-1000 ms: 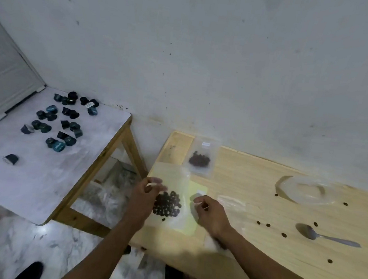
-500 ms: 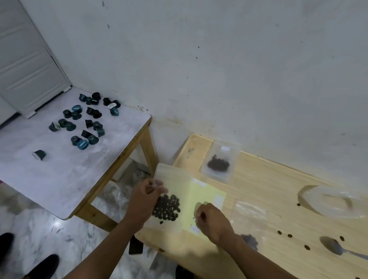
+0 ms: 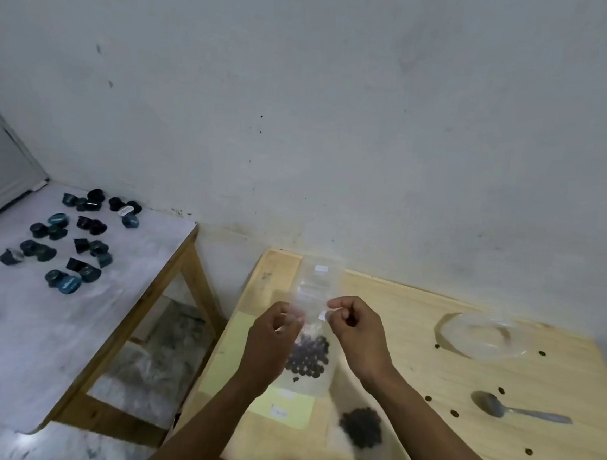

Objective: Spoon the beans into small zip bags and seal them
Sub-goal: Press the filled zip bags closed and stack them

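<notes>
My left hand (image 3: 274,333) and my right hand (image 3: 356,330) each pinch a top corner of a clear zip bag (image 3: 312,381). It hangs upright just above the wooden table (image 3: 427,354), with dark beans (image 3: 308,357) gathered in its lower half. A second bag with beans (image 3: 361,427) lies flat to the lower right, under my right forearm. A third clear bag (image 3: 321,273) lies at the table's back edge, its lower part hidden by my hands. A grey spoon (image 3: 515,410) rests on the table to the right.
A clear plastic dish (image 3: 483,337) sits at the back right. Loose beans (image 3: 455,413) are scattered around the spoon. Pale yellow sheets (image 3: 281,407) lie under the held bag. A white-topped side table (image 3: 28,334) on the left carries several dark capsules (image 3: 73,242).
The bag with beans has come up off the yellow sheet and now hangs upright. My right hand has moved up to its top edge. The camera has shifted.
</notes>
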